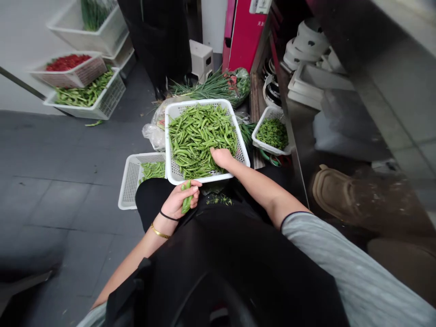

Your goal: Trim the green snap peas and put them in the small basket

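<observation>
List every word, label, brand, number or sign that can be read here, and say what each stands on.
"天": on the pink-red box; what follows it is too small to read surely.
White label on the same box: print too small to read.
No other text can be made out.

Green pods (186, 200) are held in the left hand (179, 201) beside a white basket (242, 156), in which heaped pods (199, 136) are touched by the right hand (222, 157), while more pods (154, 169) are contained in a second basket (128, 187) at left and leafy greens (272, 132) in a third basket (269, 149) at right.
</observation>
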Demonstrator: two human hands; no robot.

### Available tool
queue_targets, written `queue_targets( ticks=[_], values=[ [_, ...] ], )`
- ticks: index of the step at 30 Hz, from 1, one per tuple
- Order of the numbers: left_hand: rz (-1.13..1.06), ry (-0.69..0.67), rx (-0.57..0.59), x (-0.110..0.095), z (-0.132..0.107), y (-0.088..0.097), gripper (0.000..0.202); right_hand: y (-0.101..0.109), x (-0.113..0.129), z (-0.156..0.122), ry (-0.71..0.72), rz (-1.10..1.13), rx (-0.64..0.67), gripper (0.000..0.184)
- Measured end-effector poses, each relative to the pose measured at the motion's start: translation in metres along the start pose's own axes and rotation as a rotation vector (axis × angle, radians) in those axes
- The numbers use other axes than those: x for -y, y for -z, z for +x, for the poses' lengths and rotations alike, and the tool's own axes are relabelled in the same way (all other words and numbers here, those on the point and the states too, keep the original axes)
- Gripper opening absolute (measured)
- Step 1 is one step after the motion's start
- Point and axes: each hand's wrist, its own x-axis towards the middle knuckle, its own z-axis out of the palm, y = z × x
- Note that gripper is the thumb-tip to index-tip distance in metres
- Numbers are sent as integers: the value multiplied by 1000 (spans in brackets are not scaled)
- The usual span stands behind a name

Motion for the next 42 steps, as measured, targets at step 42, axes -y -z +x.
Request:
queue_targets(
  ticks=[42],
  values=[
    [218,-403,-325,-3,-7,-7,31,43,4,-143,294,682,-374,23]
  ],
)
